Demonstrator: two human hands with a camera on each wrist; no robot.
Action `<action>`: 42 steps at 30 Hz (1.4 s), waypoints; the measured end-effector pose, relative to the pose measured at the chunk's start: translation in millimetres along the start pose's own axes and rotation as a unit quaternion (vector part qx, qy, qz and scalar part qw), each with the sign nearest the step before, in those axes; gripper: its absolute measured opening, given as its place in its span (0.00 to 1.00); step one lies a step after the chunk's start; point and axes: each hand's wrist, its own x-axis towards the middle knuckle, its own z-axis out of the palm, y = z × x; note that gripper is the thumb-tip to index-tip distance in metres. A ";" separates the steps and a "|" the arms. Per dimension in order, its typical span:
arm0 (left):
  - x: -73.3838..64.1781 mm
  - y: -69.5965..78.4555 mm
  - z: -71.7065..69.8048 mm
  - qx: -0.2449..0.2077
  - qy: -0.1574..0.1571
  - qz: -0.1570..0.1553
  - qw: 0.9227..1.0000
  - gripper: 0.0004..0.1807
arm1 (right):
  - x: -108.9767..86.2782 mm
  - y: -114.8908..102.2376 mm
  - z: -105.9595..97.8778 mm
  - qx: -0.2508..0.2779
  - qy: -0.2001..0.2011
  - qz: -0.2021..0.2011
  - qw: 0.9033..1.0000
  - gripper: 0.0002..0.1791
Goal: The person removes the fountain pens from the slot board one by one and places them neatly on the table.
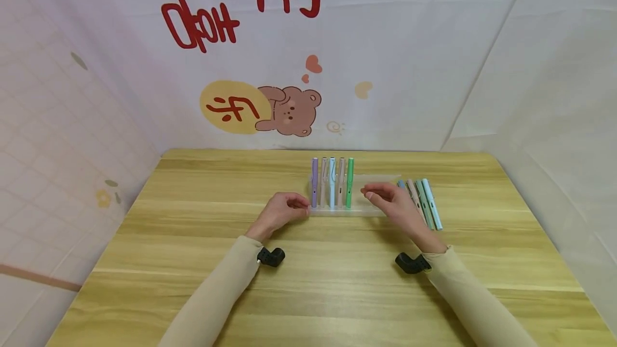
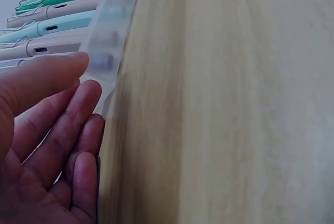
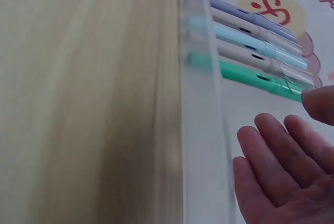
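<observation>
A clear pen stand (image 1: 332,212) holds several pens upright in its left half: a purple pen (image 1: 315,182), two taupe pens, a light blue pen (image 1: 332,182) and a green pen (image 1: 349,182) furthest right. My left hand (image 1: 281,211) grips the stand's left end, its thumb and fingertips at the corner beside the purple pen. Over the right part of the stand, my right hand (image 1: 392,205) is apart from the green pen, fingers loosely bent. Nothing shows between its thumb and fingers in the right wrist view, where the stand's frosted front strip (image 3: 201,130) runs alongside.
Several more pens lie on the wooden table (image 1: 337,283) right of the stand, among them a light blue pen (image 1: 432,204) and a grey-green pen (image 1: 424,205); my right hand partly hides them. Behind the table hangs a white cloth (image 1: 409,42) with a printed bear and red characters.
</observation>
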 end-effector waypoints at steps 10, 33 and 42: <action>1.4 -3.1 0.4 0.007 -0.011 0.025 1.000 0.10 | 16.7 -5.2 20.1 -0.034 -0.030 0.015 0.999 0.22; -0.6 2.6 5.6 0.029 0.023 0.030 0.999 0.08 | 25.9 -3.7 27.6 -0.063 -0.016 0.034 0.997 0.18; -3.0 -0.7 2.4 0.033 0.024 0.024 0.999 0.08 | 25.2 -3.6 34.3 -0.053 0.005 0.019 0.998 0.16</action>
